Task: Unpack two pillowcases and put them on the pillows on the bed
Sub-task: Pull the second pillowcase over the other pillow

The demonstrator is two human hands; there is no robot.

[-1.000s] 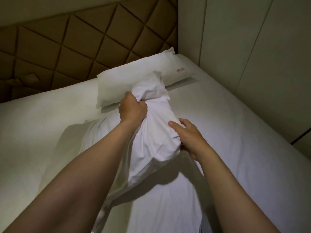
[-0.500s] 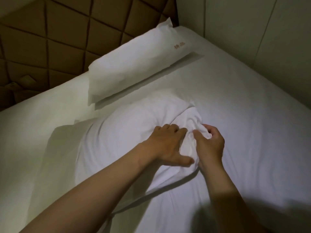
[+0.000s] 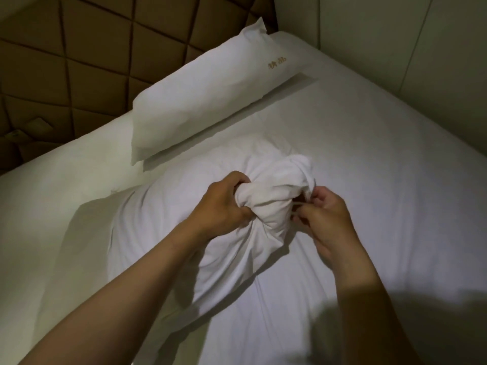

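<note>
View: head camera, directed down at the bed.

Left hand: the left hand (image 3: 224,204) was closed in a fist around the bunched end (image 3: 274,185) of a crumpled white fabric pillowcase (image 3: 163,222), with the fingers curled deep into the gathered cloth.

Right hand: the right hand (image 3: 326,219) was held just beside the bunch, thumb and fingertips pinching a thin edge of the same cloth. Whether that edge was the hem of the opening could not be told.

Task item, location: the pillowcase lay in the middle of the white sheeted bed (image 3: 382,159), with its bulk toward the left. The filling was taken to be the second pillow, though it was not seen directly.

Finished item: a long white cased pillow with gold embroidery (image 3: 205,93) lay flat against the tan quilted headboard (image 3: 66,61), well apart from both hands.

Step in hand: closing off the open end of the second pillowcase was judged to be under way. One pillow was judged done.

Next move: the pinched edge would need to be drawn out and the loose cloth tucked or smoothed over the pillow end. The pillow would then need to be laid beside the finished one.
</note>
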